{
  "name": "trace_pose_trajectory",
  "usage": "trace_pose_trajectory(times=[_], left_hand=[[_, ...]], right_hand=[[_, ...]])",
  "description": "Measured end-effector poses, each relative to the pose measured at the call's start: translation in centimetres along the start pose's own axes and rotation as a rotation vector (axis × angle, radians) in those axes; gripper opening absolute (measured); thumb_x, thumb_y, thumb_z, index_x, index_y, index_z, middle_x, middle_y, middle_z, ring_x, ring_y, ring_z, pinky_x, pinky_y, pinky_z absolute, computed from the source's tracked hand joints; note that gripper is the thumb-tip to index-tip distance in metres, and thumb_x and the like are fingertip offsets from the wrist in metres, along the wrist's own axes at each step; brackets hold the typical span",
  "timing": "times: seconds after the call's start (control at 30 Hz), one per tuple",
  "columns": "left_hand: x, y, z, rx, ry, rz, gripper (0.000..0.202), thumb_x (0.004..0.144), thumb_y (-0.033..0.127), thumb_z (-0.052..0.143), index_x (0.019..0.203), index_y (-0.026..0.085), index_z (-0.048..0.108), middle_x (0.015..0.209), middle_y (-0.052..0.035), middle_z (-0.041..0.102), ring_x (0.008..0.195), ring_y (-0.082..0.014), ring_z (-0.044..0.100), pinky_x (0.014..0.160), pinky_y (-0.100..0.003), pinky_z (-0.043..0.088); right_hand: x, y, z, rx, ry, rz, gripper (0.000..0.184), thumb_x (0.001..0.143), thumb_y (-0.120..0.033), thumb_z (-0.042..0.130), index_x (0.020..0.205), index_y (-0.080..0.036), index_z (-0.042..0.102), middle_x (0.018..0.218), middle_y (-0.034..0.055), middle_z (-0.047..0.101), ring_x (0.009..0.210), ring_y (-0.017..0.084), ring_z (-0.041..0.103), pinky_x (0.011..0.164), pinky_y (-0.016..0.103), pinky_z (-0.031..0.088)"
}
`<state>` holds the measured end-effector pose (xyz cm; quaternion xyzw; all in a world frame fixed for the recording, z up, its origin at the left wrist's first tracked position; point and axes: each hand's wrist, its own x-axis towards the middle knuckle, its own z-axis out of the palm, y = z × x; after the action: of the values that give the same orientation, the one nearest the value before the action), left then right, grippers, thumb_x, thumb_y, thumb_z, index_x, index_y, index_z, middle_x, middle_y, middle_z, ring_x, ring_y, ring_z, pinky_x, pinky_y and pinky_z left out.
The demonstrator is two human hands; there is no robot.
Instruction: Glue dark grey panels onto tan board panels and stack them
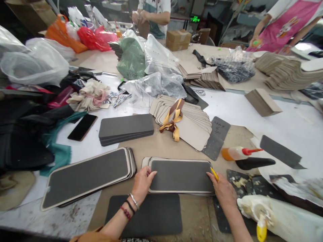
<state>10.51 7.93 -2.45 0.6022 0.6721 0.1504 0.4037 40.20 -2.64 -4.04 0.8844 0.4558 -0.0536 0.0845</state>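
A dark grey rounded panel [181, 175] lies on a pale-bordered board, with more boards stacked under it. At its left end my left hand [143, 183] is closed, the thumb on the panel's edge and the fingers curled. My right hand [224, 191] is closed at the other end around a thin yellow stick-like tool [214, 174], its thumb touching the panel's right edge. The tool's lower part is hidden in the hand. To the left sits a stack of similar bordered panels [88, 176]. A loose dark panel [151, 215] lies in front, partly behind my left forearm.
Behind are a stack of grey panels [126, 127], a ribbon-tied bundle of boards [194, 129] and a phone [82, 127]. On the right are a red-tipped bottle [234, 153] and a large whitish container [290, 215]. Two people [153, 15] stand across the table.
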Motion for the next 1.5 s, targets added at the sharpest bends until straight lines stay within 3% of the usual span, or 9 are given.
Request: trace_pose_trajectory(times=[0.4, 0.57, 0.7, 0.83, 1.0, 1.2, 1.33, 1.5], left_hand=[[0.1, 0.1, -0.5, 0.019, -0.017, -0.014, 0.028, 0.065, 0.044, 0.052, 0.053, 0.022, 0.04, 0.048, 0.0048, 0.044, 0.05, -0.0133, 0.043, 0.053, -0.025, 0.032], [-0.2, -0.5, -0.7, 0.107, 0.061, 0.018, 0.034, 0.064, 0.056, 0.048, 0.07, 0.023, 0.044, 0.05, 0.0047, 0.045, 0.049, -0.0178, 0.048, 0.053, -0.029, 0.037], [-0.7, -0.6, -0.8, 0.103, 0.06, 0.058, 0.044, 0.065, 0.057, 0.042, 0.084, 0.019, 0.053, 0.061, -0.001, 0.053, 0.058, -0.0222, 0.054, 0.061, -0.034, 0.044], [-1.1, -0.8, -0.7, 0.041, 0.067, 0.078, 0.042, 0.065, 0.055, 0.043, 0.08, 0.019, 0.058, 0.077, -0.0077, 0.059, 0.071, -0.0245, 0.059, 0.072, -0.037, 0.047], [-0.9, -1.1, -0.7, -0.053, 0.071, 0.04, 0.045, 0.064, 0.057, 0.048, 0.082, 0.018, 0.061, 0.082, -0.0094, 0.064, 0.077, -0.0261, 0.06, 0.076, -0.039, 0.047], [0.2, -1.3, -0.3, -0.318, 0.056, -0.094, 0.049, 0.051, 0.061, 0.063, 0.072, 0.016, 0.059, 0.064, -0.0042, 0.064, 0.065, -0.0221, 0.06, 0.066, -0.035, 0.048], [0.9, -1.7, -0.1, -0.341, 0.078, -0.102, 0.044, 0.051, 0.058, 0.064, 0.063, 0.017, 0.057, 0.058, -0.0021, 0.062, 0.059, -0.0187, 0.058, 0.061, -0.031, 0.046], [0.8, -1.8, -0.4, -0.344, 0.068, -0.103, 0.041, 0.052, 0.055, 0.064, 0.062, 0.016, 0.059, 0.058, -0.0022, 0.062, 0.06, -0.0186, 0.058, 0.06, -0.03, 0.044]], right_hand=[[0.0, -0.7, -0.5, 0.004, -0.029, 0.057, 0.032, 0.086, -0.049, 0.045, 0.082, -0.021, 0.061, 0.075, 0.0047, 0.067, 0.064, 0.018, 0.062, 0.051, 0.025, 0.034], [-0.5, -0.3, -1.1, 0.131, -0.016, 0.094, 0.031, 0.089, -0.044, 0.041, 0.085, -0.02, 0.059, 0.079, 0.0044, 0.066, 0.072, 0.018, 0.062, 0.059, 0.025, 0.039], [-1.4, 0.4, -1.0, 0.212, -0.003, 0.099, 0.029, 0.09, -0.034, 0.037, 0.089, -0.018, 0.062, 0.083, 0.0068, 0.065, 0.076, 0.018, 0.062, 0.065, 0.024, 0.041], [-2.3, 0.5, -0.7, 0.236, -0.026, 0.13, 0.034, 0.09, -0.031, 0.033, 0.086, -0.016, 0.064, 0.08, 0.008, 0.065, 0.073, 0.018, 0.062, 0.064, 0.025, 0.041], [-3.0, 0.3, -1.0, 0.332, -0.046, 0.154, 0.037, 0.09, -0.033, 0.031, 0.089, -0.016, 0.064, 0.08, 0.0086, 0.064, 0.075, 0.019, 0.062, 0.065, 0.025, 0.042], [-3.4, 0.3, -1.0, 0.332, -0.032, 0.153, 0.04, 0.087, -0.038, 0.03, 0.084, -0.016, 0.063, 0.077, 0.0098, 0.063, 0.068, 0.021, 0.061, 0.061, 0.029, 0.042], [-3.3, 0.2, -0.3, 0.353, -0.025, 0.108, 0.041, 0.086, -0.04, 0.029, 0.081, -0.017, 0.063, 0.077, 0.0103, 0.062, 0.068, 0.023, 0.06, 0.061, 0.031, 0.042], [-3.1, 0.2, -0.3, 0.427, -0.088, 0.199, 0.042, 0.084, -0.045, 0.032, 0.083, -0.017, 0.063, 0.081, 0.0108, 0.063, 0.071, 0.024, 0.06, 0.062, 0.031, 0.043]])
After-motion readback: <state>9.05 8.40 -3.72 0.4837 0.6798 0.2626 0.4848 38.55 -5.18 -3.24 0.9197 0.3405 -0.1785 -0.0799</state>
